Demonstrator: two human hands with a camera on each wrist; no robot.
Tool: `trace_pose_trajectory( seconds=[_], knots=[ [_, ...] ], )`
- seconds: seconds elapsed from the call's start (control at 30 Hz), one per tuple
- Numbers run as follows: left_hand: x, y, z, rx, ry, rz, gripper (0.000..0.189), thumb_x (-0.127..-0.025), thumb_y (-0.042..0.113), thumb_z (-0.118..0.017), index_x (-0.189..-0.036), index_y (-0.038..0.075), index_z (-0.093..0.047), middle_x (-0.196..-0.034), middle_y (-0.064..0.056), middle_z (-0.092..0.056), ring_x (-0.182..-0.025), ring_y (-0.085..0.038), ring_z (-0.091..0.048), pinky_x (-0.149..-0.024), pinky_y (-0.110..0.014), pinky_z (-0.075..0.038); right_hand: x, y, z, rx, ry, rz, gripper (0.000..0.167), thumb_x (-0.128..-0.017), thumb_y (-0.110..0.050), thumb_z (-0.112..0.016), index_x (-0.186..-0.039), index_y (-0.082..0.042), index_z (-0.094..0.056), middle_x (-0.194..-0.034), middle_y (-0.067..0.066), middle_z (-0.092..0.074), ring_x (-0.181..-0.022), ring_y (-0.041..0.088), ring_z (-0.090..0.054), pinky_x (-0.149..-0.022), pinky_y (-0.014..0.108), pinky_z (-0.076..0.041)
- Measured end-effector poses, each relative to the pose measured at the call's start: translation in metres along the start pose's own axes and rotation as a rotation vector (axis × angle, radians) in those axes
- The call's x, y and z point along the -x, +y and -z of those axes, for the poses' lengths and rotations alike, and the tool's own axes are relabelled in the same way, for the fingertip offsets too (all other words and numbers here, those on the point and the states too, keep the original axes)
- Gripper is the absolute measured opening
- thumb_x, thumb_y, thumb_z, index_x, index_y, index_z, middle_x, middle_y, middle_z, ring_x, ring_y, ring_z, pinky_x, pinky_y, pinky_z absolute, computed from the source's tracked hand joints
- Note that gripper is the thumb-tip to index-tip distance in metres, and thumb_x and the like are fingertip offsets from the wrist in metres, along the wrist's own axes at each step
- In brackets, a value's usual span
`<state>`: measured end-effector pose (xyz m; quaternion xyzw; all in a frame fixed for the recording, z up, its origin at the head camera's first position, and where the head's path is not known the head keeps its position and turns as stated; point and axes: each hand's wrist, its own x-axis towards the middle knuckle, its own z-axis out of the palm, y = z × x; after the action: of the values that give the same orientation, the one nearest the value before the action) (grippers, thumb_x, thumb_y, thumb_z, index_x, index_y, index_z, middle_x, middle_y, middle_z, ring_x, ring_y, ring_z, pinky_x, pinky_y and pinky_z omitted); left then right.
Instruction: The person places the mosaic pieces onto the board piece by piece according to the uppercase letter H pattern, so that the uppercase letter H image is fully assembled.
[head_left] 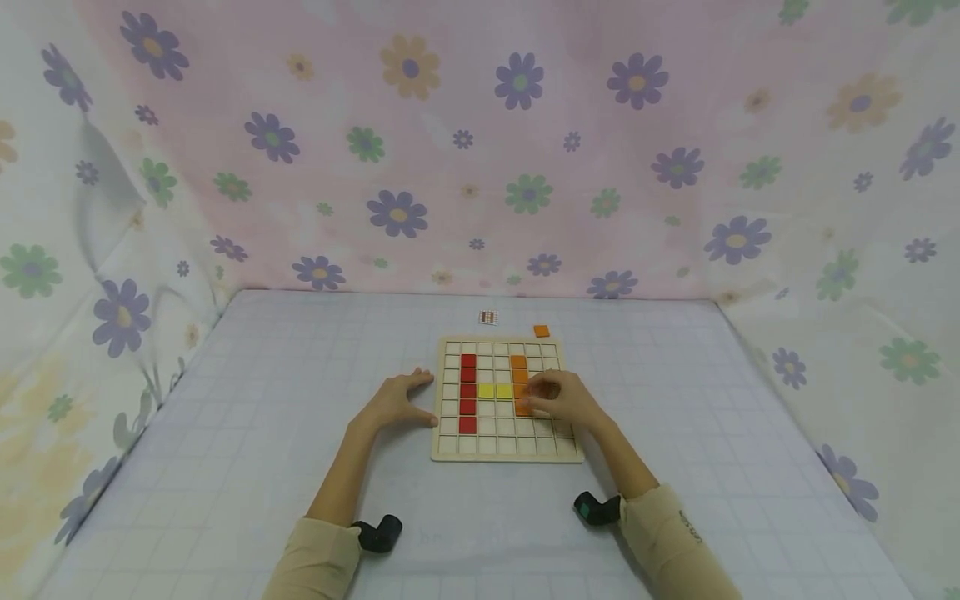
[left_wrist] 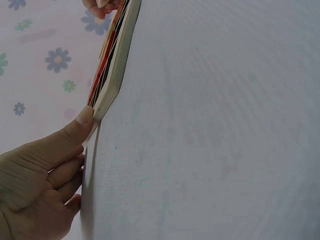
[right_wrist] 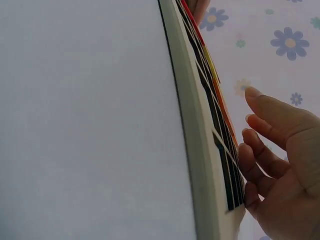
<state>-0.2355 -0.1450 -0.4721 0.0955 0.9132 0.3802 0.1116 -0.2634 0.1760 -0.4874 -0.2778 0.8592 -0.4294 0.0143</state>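
A square wooden grid board [head_left: 506, 447] lies on the table, with a column of several red tiles [head_left: 468, 391] at its left. Two yellow tiles [head_left: 495, 391] form a short row from the red column to a column of orange tiles [head_left: 519, 363]. My right hand [head_left: 564, 400] is over the board's right side, fingers curved loosely at the lower orange tiles and partly hiding them. In the right wrist view, a gap shows between thumb and forefinger. My left hand [head_left: 392, 402] is spread beside the board, its thumb [left_wrist: 86, 115] touching the left edge.
One loose orange tile [head_left: 542, 331] lies just behind the board's far edge. Left of it is a small printed pattern card [head_left: 488, 317]. Flowered cloth [head_left: 465, 167] hangs behind the white table [head_left: 300, 358] and along both sides. Black wrist devices [head_left: 379, 533] are on both wrists.
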Motion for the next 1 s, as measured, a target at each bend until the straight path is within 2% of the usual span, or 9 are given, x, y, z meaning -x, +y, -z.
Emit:
trace_pose_trajectory(
  seconds=[0.1,0.2,0.33,0.43,0.6,0.83,1.0],
  knots=[
    [0.0,0.0,0.001,0.001,0.001,0.004,0.08,-0.065,0.02,-0.086,-0.134,0.001,-0.05,-0.144,-0.016,-0.039,-0.138,-0.031,-0.03,-0.114,-0.048,-0.022,-0.008,0.005,0.011,-0.029,0.042,-0.014,0.024,-0.082,-0.008,-0.072,-0.1,0.007,-0.067,-0.086,0.014,-0.067,-0.072,0.015,-0.058,-0.061,0.023,-0.051],
    [0.0,0.0,0.001,0.004,0.001,-0.002,0.08,-0.065,0.02,-0.086,-0.134,0.0,-0.05,-0.144,-0.017,-0.039,-0.138,-0.032,-0.03,-0.114,-0.048,-0.022,-0.019,0.014,0.022,-0.019,0.133,-0.016,0.024,-0.083,-0.005,-0.07,-0.101,0.01,-0.066,-0.084,0.018,-0.066,-0.073,0.023,-0.06,-0.063,0.025,-0.051],
    [0.0,0.0,0.002,0.009,-0.001,-0.003,0.08,-0.065,0.019,-0.086,-0.134,-0.001,-0.05,-0.144,-0.016,-0.039,-0.138,-0.031,-0.029,-0.114,-0.047,-0.022,-0.032,0.025,0.037,0.014,0.243,-0.035,0.028,-0.084,-0.004,-0.068,-0.107,0.011,-0.064,-0.091,0.023,-0.065,-0.081,0.032,-0.061,-0.07,0.033,-0.053],
    [0.0,0.001,0.002,0.008,-0.004,0.001,0.08,-0.065,0.02,-0.086,-0.134,0.0,-0.05,-0.144,-0.015,-0.039,-0.138,-0.03,-0.029,-0.115,-0.047,-0.021,-0.042,0.037,0.045,0.018,0.278,-0.063,0.031,-0.084,-0.003,-0.067,-0.111,0.011,-0.062,-0.098,0.027,-0.063,-0.088,0.039,-0.06,-0.078,0.044,-0.053],
    [0.0,0.001,0.001,0.006,-0.005,0.02,0.081,-0.065,0.02,-0.086,-0.134,0.001,-0.05,-0.145,-0.014,-0.039,-0.138,-0.03,-0.029,-0.114,-0.047,-0.022,-0.055,0.048,0.052,-0.006,0.258,-0.12,0.033,-0.085,-0.002,-0.064,-0.115,0.012,-0.059,-0.112,0.031,-0.06,-0.098,0.045,-0.057,-0.088,0.055,-0.048],
    [0.001,0.002,0.001,0.009,0.0,0.022,0.081,-0.065,0.02,-0.086,-0.134,0.001,-0.05,-0.145,-0.014,-0.039,-0.139,-0.03,-0.028,-0.115,-0.049,-0.02,-0.072,0.05,0.047,0.033,0.178,-0.196,0.037,-0.088,-0.006,-0.063,-0.121,0.009,-0.058,-0.127,0.03,-0.052,-0.112,0.044,-0.05,-0.097,0.054,-0.042],
    [0.001,0.001,0.001,0.009,-0.001,0.007,0.08,-0.065,0.019,-0.085,-0.134,0.001,-0.05,-0.144,-0.015,-0.039,-0.138,-0.031,-0.029,-0.115,-0.049,-0.02,-0.078,0.051,0.046,0.012,0.143,-0.227,0.039,-0.087,-0.004,-0.061,-0.124,0.008,-0.056,-0.133,0.03,-0.048,-0.12,0.046,-0.044,-0.104,0.054,-0.037]
  ],
)
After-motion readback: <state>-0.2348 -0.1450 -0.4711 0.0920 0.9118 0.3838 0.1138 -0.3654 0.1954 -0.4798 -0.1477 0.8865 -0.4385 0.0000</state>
